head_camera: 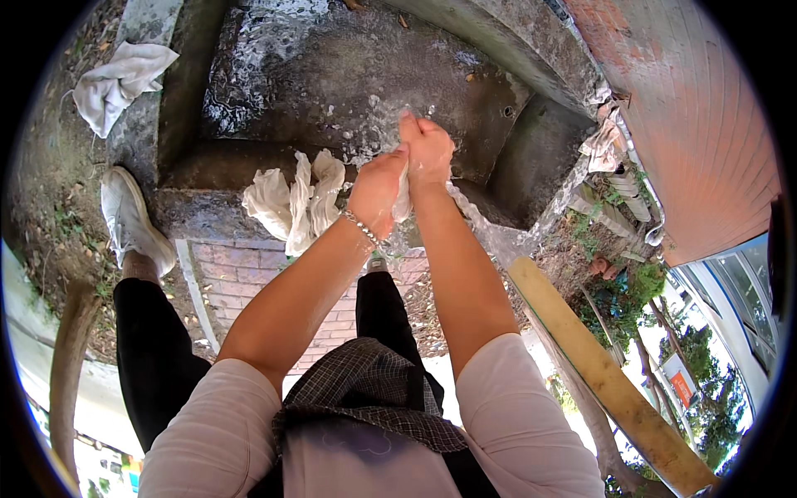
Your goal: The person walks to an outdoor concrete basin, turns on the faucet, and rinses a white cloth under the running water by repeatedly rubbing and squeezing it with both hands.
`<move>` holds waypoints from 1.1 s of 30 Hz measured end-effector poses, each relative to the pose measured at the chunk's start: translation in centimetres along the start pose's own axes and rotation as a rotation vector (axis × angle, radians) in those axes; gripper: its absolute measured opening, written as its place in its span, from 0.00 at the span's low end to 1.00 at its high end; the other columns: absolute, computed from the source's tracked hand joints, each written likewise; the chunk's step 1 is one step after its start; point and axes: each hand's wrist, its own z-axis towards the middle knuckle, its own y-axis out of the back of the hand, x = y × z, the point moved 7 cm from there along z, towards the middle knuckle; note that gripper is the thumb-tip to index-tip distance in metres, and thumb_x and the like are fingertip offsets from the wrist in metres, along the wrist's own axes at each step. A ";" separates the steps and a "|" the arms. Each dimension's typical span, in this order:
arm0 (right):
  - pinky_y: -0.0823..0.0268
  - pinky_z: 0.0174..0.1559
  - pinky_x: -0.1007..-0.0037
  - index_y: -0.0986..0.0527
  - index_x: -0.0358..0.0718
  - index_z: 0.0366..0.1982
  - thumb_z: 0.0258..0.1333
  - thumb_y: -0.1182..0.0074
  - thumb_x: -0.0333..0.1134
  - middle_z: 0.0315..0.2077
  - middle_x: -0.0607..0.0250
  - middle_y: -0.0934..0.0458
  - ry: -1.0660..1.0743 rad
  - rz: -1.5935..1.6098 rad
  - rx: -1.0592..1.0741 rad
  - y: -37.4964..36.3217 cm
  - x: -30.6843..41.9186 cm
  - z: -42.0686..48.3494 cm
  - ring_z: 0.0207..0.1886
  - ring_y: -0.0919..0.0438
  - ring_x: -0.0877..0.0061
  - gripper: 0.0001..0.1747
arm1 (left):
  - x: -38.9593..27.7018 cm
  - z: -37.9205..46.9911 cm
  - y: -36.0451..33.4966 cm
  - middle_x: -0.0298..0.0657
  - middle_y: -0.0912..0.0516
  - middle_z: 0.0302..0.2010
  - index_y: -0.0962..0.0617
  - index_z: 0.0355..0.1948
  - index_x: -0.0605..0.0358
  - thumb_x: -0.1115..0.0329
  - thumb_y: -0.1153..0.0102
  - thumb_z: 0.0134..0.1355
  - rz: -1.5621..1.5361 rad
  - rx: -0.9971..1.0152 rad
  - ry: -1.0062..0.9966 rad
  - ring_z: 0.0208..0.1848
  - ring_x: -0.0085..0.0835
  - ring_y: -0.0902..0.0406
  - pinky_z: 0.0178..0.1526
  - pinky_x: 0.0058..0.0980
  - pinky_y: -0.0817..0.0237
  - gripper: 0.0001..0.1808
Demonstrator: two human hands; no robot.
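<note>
My left hand (377, 188), with a chain bracelet at its wrist, and my right hand (431, 148) are pressed together over the concrete basin (386, 68). Both are closed around a wet white cloth (403, 198); only a part hanging below the fingers shows. Water drops splash around my knuckles. Just left of my left hand, crumpled off-white cloths (296, 202) lie over the basin's near rim. A clear sheet of water (529, 239) curves through the air right of my right wrist.
Another white cloth (121, 84) lies on the left rim, and a dirty cloth (603, 144) at the right corner. A drain hole (509, 111) shows in the basin. A yellowish board (610, 380) slants at the lower right. A reddish wall (691, 124) rises on the right.
</note>
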 end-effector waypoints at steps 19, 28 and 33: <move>0.37 0.43 0.77 0.24 0.34 0.46 0.58 0.43 0.52 0.36 0.67 0.22 -0.116 0.360 0.397 -1.6 -4.4 -2.2 0.39 0.29 0.81 0.27 | -8.5 1.6 2.5 0.30 0.21 0.38 0.23 0.42 0.55 0.58 0.47 0.66 0.396 0.131 -0.050 0.42 0.18 0.27 0.46 0.19 0.39 0.12; 0.34 0.47 0.74 0.28 0.37 0.35 0.48 0.39 0.22 0.36 0.63 0.21 -0.007 0.818 0.508 1.8 -2.0 -3.5 0.40 0.24 0.78 0.12 | -8.9 -0.2 -0.3 0.30 0.24 0.35 0.28 0.47 0.61 0.70 0.39 0.60 0.805 0.535 0.016 0.40 0.17 0.29 0.40 0.18 0.38 0.16; 0.30 0.49 0.68 0.30 0.36 0.41 0.47 0.44 0.18 0.41 0.59 0.22 -0.029 1.144 0.511 3.5 -3.2 -3.1 0.46 0.23 0.74 0.17 | -9.6 -0.5 -0.3 0.30 0.22 0.32 0.21 0.39 0.63 0.66 0.35 0.58 1.013 0.534 0.078 0.34 0.16 0.30 0.39 0.19 0.37 0.12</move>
